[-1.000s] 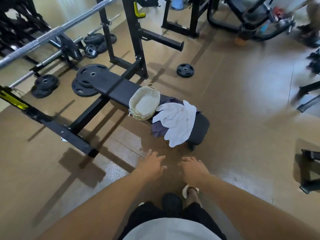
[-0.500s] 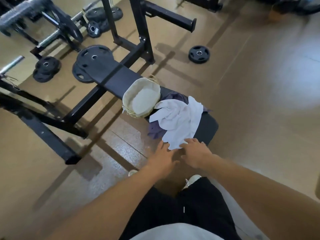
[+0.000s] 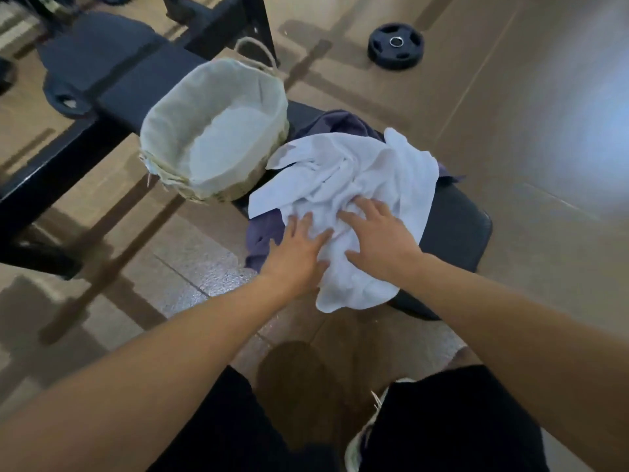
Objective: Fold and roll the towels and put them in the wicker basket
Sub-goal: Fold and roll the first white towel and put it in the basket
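Towels unfolded: lined wicker basket sits empty on black padded counter, just beside the heap, ready to receive. Our left hand and right hand press spread fingers on crumpled white towel, over purple towel.

Black bench — weight plate beyond.

The white towel lies in a crumpled heap on the end of the black bench, with one corner hanging over the near edge. A purple towel lies bunched under it and peeks out at both sides. The basket stands just beside them on the bench, round, with a pale cloth lining and a rope handle.
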